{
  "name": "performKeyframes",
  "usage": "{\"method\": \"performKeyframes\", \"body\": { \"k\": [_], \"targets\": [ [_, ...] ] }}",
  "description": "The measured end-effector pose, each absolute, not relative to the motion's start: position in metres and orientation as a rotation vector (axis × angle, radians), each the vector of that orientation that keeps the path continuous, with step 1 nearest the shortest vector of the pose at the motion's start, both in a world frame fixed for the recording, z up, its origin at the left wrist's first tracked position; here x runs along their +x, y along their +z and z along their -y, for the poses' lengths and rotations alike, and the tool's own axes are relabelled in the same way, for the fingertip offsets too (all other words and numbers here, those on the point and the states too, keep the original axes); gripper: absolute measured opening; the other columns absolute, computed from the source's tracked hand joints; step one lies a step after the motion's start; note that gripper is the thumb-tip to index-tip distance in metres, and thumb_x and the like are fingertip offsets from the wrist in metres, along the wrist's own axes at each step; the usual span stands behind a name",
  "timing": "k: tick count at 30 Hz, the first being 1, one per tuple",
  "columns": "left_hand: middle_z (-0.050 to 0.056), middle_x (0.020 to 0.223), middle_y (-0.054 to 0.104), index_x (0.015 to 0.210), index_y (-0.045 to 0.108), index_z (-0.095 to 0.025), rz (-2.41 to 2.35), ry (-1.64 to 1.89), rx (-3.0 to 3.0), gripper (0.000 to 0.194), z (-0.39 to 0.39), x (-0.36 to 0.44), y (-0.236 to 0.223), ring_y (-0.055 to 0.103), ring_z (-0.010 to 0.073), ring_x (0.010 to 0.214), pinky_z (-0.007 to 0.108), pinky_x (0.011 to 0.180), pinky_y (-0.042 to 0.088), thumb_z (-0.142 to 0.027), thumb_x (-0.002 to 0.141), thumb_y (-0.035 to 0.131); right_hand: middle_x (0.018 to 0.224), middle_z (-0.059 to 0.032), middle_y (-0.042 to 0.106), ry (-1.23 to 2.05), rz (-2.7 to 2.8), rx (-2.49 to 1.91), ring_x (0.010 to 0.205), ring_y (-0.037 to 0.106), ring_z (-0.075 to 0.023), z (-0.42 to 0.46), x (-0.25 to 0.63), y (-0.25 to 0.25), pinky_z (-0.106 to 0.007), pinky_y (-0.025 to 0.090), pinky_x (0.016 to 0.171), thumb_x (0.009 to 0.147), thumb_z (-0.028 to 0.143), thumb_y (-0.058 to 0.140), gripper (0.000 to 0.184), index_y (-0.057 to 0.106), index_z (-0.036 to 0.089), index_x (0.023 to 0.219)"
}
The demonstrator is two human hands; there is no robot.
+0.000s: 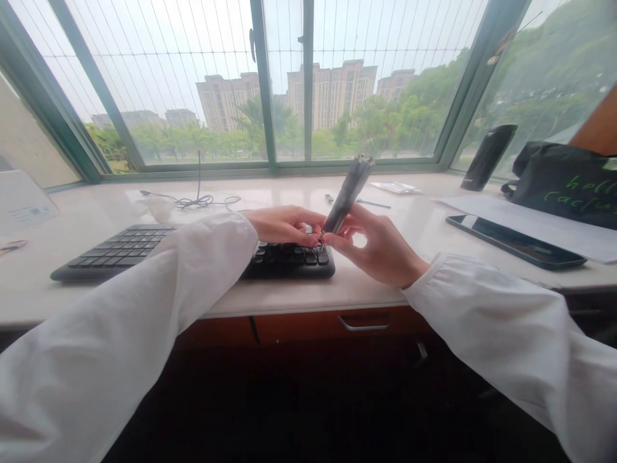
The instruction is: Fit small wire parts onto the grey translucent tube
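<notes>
My right hand (373,247) grips the lower end of a long dark grey object (348,196) between thumb and fingers. It stands tilted, its top leaning right, with small pale tips at the upper end; its exact kind I cannot make out. My left hand (292,225) has its fingers closed in a pinch at the bottom of this object, where thin wire-like bits show. Whatever lies between those fingertips is too small to name. Both hands are above the right end of a black keyboard (116,247), which my left sleeve partly hides.
A smartphone (513,241) lies by white paper (463,204) at right, near a black bag (569,180) and a dark cylinder (489,157). Behind the keyboard are a coiled black cable (197,201) and a thin blue stick (373,204). The desk's front edge (308,307) has drawers below.
</notes>
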State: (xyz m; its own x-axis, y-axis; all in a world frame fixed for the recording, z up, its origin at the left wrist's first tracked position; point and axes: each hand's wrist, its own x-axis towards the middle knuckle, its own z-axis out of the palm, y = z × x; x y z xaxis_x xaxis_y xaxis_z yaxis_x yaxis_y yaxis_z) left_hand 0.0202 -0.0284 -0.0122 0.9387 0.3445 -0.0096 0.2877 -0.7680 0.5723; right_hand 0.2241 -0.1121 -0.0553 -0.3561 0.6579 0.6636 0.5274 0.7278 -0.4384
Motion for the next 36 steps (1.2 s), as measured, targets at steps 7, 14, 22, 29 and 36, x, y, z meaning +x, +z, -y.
{"method": "performKeyframes", "body": {
  "k": [7,14,22,29,36],
  "targets": [
    [-0.001,0.082,0.054,0.109,0.063,-0.017,-0.457,0.143,2.608,0.032,0.029,0.022,-0.012,0.036,0.0073,0.058,0.02,0.055,0.03,-0.039,0.086,0.06,0.082,-0.0031,0.07,0.077,2.059,-0.929,0.069,0.063,-0.0166,0.112,0.225,-0.057,-0.028,0.05,0.066,0.088,0.038,0.06,0.023,0.061,0.018,0.101],
    [-0.001,0.081,0.057,0.102,0.066,-0.017,-0.436,0.212,2.67,0.03,0.02,0.026,-0.021,0.038,0.0071,0.059,0.02,0.057,0.031,-0.041,0.085,0.06,0.081,-0.0036,0.071,0.108,2.074,-0.99,0.072,0.064,-0.0184,0.112,0.222,-0.055,-0.029,0.05,0.068,0.09,0.04,0.058,0.023,0.06,0.019,0.099],
    [-0.001,0.081,0.056,0.096,0.069,-0.017,-0.325,0.31,2.66,0.024,0.012,0.024,-0.027,0.042,0.0072,0.061,0.022,0.062,0.033,-0.038,0.083,0.063,0.082,-0.0044,0.072,0.034,2.121,-1.132,0.072,0.066,-0.0205,0.119,0.215,-0.043,-0.032,0.05,0.066,0.089,0.034,0.058,0.016,0.063,0.021,0.097],
    [-0.003,0.077,0.056,0.096,0.07,-0.019,-0.342,0.244,2.658,0.021,0.013,0.02,-0.023,0.042,0.0075,0.061,0.023,0.063,0.033,-0.032,0.08,0.068,0.088,-0.0052,0.076,0.245,2.278,-1.265,0.078,0.071,-0.0247,0.118,0.216,-0.022,-0.036,0.054,0.068,0.088,0.047,0.06,0.029,0.07,0.023,0.102],
    [0.0,0.082,0.064,0.092,0.073,-0.019,-0.393,0.383,2.704,0.018,0.014,0.025,-0.028,0.049,0.0104,0.067,0.024,0.067,0.036,-0.03,0.078,0.07,0.08,-0.0042,0.077,0.114,2.312,-1.348,0.071,0.071,-0.0242,0.117,0.207,-0.009,-0.034,0.053,0.063,0.088,0.047,0.059,0.029,0.074,0.023,0.092]
  ]
}}
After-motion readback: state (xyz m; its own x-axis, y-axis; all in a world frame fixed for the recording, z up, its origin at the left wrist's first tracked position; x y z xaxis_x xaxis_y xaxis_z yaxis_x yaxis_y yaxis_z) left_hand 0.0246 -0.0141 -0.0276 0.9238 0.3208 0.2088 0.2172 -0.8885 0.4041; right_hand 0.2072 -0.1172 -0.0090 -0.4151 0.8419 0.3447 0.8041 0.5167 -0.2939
